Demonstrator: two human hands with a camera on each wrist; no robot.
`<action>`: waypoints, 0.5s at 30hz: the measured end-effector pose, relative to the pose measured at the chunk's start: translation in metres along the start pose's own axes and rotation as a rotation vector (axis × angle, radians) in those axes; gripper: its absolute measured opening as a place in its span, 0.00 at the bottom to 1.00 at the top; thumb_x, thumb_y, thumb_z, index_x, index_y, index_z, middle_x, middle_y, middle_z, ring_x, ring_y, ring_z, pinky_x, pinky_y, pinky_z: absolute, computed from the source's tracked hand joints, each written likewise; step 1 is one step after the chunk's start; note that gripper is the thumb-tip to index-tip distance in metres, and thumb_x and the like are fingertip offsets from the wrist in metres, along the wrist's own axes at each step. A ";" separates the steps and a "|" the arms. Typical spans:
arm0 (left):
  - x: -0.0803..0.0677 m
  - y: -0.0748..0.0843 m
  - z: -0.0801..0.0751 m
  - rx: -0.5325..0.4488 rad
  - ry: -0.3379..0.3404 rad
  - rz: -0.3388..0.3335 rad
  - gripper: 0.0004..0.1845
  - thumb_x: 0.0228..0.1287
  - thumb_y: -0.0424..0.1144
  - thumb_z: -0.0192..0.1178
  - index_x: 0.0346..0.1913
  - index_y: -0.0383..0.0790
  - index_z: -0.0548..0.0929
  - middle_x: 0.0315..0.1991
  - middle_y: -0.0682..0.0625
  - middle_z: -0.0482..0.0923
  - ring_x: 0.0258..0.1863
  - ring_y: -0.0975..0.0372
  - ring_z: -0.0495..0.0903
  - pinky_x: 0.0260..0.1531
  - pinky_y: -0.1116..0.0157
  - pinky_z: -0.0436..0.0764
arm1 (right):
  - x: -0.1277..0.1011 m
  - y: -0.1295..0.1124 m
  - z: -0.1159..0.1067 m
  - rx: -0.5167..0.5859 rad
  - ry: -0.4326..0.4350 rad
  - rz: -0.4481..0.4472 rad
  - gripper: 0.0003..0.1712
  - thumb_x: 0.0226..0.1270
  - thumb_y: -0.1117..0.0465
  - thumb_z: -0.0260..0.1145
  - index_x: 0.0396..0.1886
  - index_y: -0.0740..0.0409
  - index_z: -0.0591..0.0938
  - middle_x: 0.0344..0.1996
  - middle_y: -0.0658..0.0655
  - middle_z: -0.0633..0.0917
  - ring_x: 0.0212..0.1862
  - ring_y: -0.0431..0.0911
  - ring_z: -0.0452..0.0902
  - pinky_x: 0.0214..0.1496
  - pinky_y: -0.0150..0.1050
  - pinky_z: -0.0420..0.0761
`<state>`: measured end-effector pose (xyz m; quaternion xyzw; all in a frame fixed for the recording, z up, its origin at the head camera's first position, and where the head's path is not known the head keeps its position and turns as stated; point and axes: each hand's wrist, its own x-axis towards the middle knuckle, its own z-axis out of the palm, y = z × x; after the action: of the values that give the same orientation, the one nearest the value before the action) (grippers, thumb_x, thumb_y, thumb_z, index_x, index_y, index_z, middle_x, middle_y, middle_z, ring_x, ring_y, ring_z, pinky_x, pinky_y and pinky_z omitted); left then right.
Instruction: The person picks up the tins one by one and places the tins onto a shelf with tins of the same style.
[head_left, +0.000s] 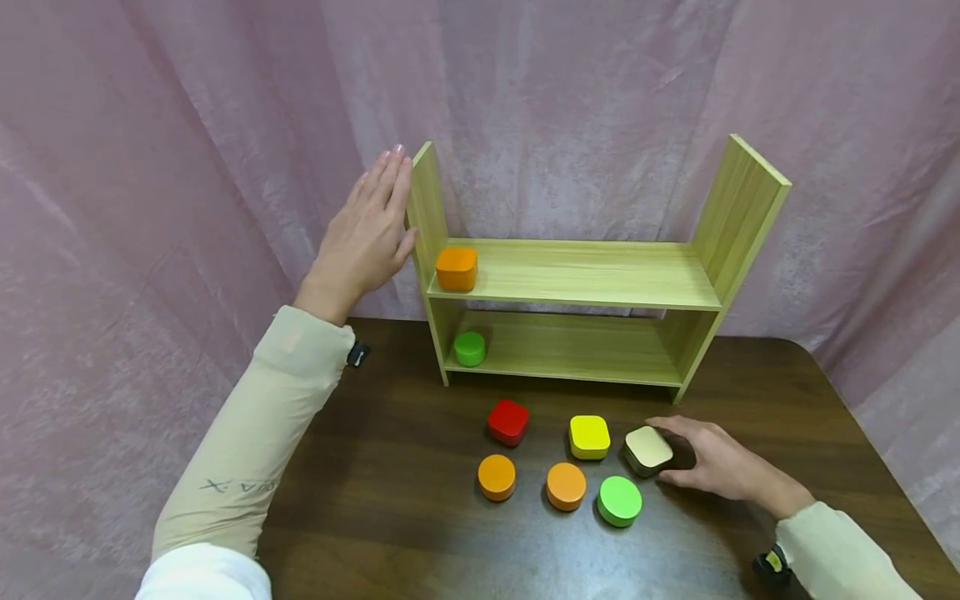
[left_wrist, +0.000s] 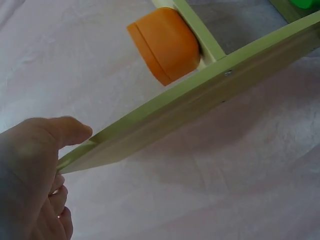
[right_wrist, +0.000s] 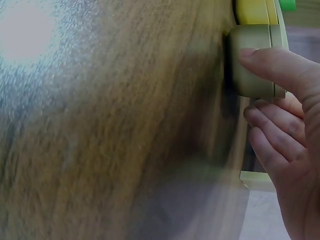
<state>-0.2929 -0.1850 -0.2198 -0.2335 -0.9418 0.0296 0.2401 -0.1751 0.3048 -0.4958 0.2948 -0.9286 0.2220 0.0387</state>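
My right hand is low on the table at the right. Its thumb and fingers grip the sides of a cream rounded-square block, which has a seam near its top in the right wrist view. Just left of that block stands a yellow rounded-square block. Raised at the left, my left hand lies with straight fingers along the outer side of a pale wooden shelf, its thumb at the panel's front edge. An orange block on the upper board is close to this hand.
A green round block sits on the lower board. On the dark table, in front of the shelf, are a red block, two orange round blocks and a bright green round one. Pink curtain hangs behind.
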 end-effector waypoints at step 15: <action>0.001 -0.001 0.004 -0.014 0.023 0.008 0.44 0.80 0.40 0.55 0.85 0.31 0.41 0.88 0.40 0.38 0.88 0.48 0.43 0.87 0.48 0.49 | 0.004 0.007 0.008 0.142 -0.025 0.024 0.39 0.53 0.57 0.86 0.63 0.65 0.81 0.52 0.56 0.89 0.50 0.43 0.88 0.50 0.39 0.90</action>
<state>-0.2961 -0.1852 -0.2231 -0.2391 -0.9382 0.0213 0.2491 -0.1819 0.3048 -0.5049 0.2884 -0.9144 0.2841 0.0037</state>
